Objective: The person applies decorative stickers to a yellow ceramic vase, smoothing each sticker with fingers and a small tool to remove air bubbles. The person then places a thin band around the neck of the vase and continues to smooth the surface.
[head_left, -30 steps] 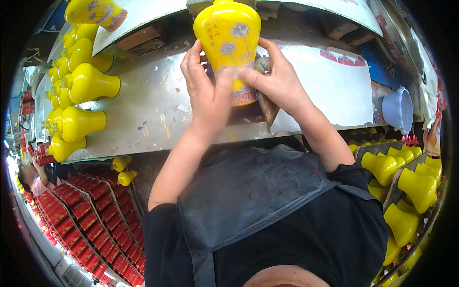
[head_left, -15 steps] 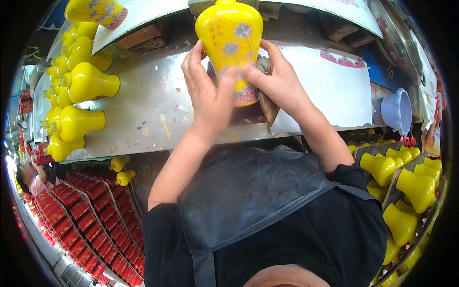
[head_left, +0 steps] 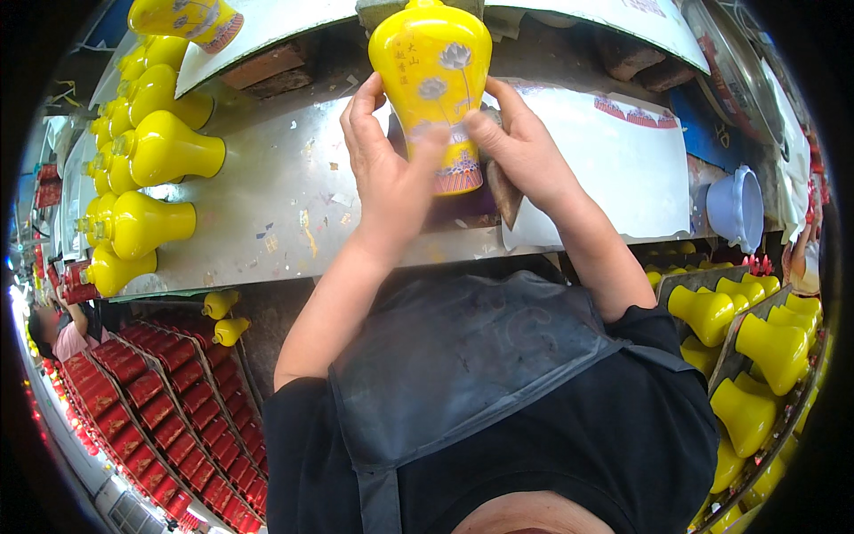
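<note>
The yellow bottle (head_left: 431, 76) lies between the two hands at the top middle, above the table (head_left: 285, 191), its neck pointing away from the person and its foot toward them. The left hand (head_left: 391, 182) is curved along the bottle's left side, fingertips at its edge and thumb reaching over the lower front; that thumb is blurred, so how firmly it presses cannot be told. The right hand (head_left: 525, 151) closes on the other side, its fingers by the right edge and its thumb on the narrow lower part — together they hold the bottle between them.

Small dark characters run in short columns on the bottle's upper left front, beside grey-purple flowers (head_left: 455, 57) on thin stems. A blue and red patterned band (head_left: 458, 176) circles the bottle near its foot. A white sheet (head_left: 605, 178) right of the right hand carries a similar red-edged strip (head_left: 634, 112) along its far side.

A second decorated bottle (head_left: 189, 20) sits at the upper left, with flowers and a band near its foot. Below it, plain yellow bottles (head_left: 173, 148) crowd the table's left end — no writing shows on them. A pale lilac bucket (head_left: 735, 210) is at the right.
</note>
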The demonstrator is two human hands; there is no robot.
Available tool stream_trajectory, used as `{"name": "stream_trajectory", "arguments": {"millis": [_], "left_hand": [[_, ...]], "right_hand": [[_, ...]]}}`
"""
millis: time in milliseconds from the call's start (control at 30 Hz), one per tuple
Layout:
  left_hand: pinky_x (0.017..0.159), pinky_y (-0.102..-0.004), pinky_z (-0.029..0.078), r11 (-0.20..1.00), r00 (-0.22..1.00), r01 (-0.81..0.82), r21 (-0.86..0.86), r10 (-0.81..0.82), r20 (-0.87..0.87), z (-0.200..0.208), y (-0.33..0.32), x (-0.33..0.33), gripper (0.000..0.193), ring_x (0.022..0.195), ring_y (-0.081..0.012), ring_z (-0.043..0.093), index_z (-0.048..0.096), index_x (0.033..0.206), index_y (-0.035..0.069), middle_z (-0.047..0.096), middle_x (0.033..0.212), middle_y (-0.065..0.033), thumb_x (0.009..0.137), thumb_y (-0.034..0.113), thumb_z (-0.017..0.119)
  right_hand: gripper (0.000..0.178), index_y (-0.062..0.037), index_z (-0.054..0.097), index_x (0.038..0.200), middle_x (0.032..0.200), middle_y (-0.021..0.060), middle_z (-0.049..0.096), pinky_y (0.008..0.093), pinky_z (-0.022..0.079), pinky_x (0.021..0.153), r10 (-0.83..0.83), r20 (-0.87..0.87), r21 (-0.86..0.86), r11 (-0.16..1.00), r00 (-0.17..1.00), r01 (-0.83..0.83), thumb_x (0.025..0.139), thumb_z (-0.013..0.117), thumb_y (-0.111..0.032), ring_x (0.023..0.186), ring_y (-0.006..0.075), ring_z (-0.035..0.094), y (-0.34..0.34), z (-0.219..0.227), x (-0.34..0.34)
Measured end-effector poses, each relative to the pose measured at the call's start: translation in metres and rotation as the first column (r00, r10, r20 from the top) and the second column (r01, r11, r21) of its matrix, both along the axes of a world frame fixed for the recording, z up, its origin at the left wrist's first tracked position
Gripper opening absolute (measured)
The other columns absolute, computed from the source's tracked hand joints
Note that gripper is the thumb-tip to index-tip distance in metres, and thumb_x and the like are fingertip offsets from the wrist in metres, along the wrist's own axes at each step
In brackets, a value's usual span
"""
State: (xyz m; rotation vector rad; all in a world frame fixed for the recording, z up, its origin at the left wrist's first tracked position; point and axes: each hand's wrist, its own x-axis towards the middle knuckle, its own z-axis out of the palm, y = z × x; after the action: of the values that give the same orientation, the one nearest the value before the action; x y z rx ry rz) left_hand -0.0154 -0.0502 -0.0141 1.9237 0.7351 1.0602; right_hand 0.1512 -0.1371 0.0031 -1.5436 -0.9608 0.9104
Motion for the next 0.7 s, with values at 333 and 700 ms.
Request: {"name": "stream_trajectory", "arguments": {"millis": [333,700], "left_hand": [[0.117,-0.0439,0.033,0.997,0.999,0.025,-0.074,-0.023,0.036,0.0,0.001,0.0,0.076,0.134,-0.0302,0.043,0.031,0.153,-0.001,0.039,0.141,-0.0179,0.093,0.024,0.071],[0.111,-0.043,0.043,0.942,0.98,0.09,-0.323,-0.026,0.197,0.004,-0.005,0.004,0.085,0.133,-0.0278,0.044,0.025,0.155,0.001,0.037,0.144,-0.0171,0.088,0.019,0.075]], "right_hand": [[0.06,0.0014,0.053,0.145,0.131,0.0198,0.065,0.0372,0.051,0.101,-0.014,0.016,-0.024,1.0,1.0,0.015,0.102,0.06,-0.041,0.119,0.0281,0.065,-0.003,0.007,0.013],[0.028,-0.0018,0.068,0.114,0.106,0.0108,0.072,0.0314,0.057,0.084,-0.343,0.442,0.479,0.872,0.829,0.105,0.089,0.078,-0.008,0.096,0.0212,0.071,0.009,0.02,0.004]]}}
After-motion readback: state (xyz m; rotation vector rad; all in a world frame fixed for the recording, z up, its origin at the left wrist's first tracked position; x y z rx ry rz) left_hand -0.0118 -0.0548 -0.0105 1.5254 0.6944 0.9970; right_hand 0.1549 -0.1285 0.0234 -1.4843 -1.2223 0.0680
